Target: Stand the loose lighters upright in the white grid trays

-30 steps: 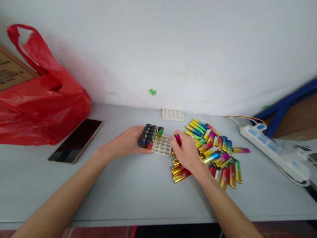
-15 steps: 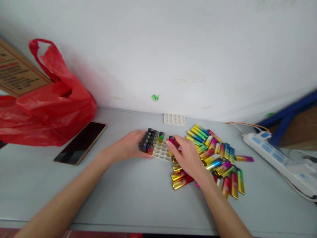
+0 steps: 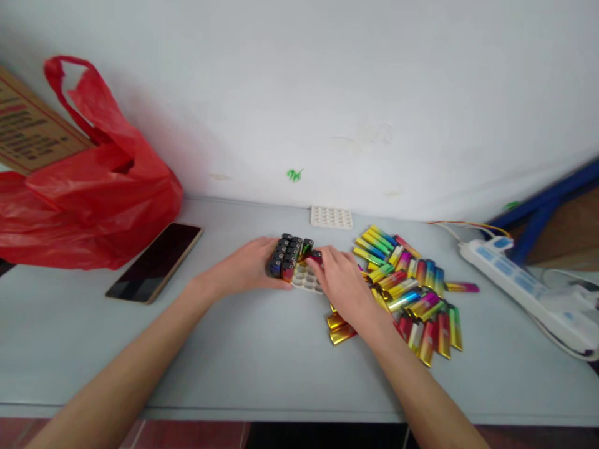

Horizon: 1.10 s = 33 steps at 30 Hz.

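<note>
A white tray with round holes lies on the table, its left part filled with upright lighters with black tops. My left hand is wrapped round the left side of these lighters and the tray. Between the thumb and fingers of my right hand is a lighter, tilted over the tray beside a standing green lighter. Right of the tray, and partly beneath my right arm, spreads a loose pile of shiny multicoloured lighters.
Against the wall lies a second white holed tray. A phone and a red plastic bag with a cardboard box are on the left. On the right runs a white power strip with cables.
My right hand has moved left with the lighter, from the tray's right edge to over its holes near the green lighter. My left hand stays at the tray; the view has shifted slightly.
</note>
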Available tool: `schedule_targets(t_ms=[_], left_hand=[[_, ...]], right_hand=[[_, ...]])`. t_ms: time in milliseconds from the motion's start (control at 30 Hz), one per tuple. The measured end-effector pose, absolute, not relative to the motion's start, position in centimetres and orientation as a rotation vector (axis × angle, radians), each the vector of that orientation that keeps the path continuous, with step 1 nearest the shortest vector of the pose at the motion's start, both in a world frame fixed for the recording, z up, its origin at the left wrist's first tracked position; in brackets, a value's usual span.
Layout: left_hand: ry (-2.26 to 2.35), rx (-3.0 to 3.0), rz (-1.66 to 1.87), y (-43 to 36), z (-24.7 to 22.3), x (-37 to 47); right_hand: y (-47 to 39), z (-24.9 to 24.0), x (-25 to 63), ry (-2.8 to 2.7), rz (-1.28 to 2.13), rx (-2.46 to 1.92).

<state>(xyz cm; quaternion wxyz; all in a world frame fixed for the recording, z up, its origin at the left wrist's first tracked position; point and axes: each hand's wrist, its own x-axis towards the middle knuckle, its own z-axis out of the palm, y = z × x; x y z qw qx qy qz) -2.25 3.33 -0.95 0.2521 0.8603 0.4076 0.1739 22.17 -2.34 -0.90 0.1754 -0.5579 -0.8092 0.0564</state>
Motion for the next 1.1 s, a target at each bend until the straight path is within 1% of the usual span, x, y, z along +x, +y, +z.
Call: schedule_targets(t_ms=[100, 200, 267, 433, 600, 700, 900, 1100], left_hand=[[1.128, 2.338, 0.464, 3.5, -1.1, -2.3], [1.131, 2.332, 0.458, 3.5, -1.2, -2.3], [1.144, 2.328, 0.471, 3.6, -1.3, -2.4], [1.150, 2.326, 0.493, 3.9, -1.6, -2.5], [1.166, 2.341, 0.468, 4.0, -1.8, -2.5], [1.156, 2.336, 0.457, 3.9, -1.7, -2.5], [1.160, 2.305, 0.474, 3.6, -1.3, -2.4], [1.161, 2.322, 0.467, 3.8, -1.6, -2.6]], right_hand=[[-2.3, -0.4, 20.8, -2.313, 0.059, -1.701], [-2.4, -0.2, 20.6, -2.328, 0.089, -1.725], [-2.4, 0.0, 21.6, -2.339, 0.125, -1.665], [-1.9, 0.6, 27.6, -2.268, 0.235, -1.529], [-1.9, 0.4, 34.7, -2.281, 0.314, -1.555], [-2.3, 0.2, 36.9, -2.294, 0.397, -1.625], [-2.2, 0.5, 36.5, -2.285, 0.521, -1.653], [-1.5, 1.0, 35.3, -2.151, 0.420, -1.588]])
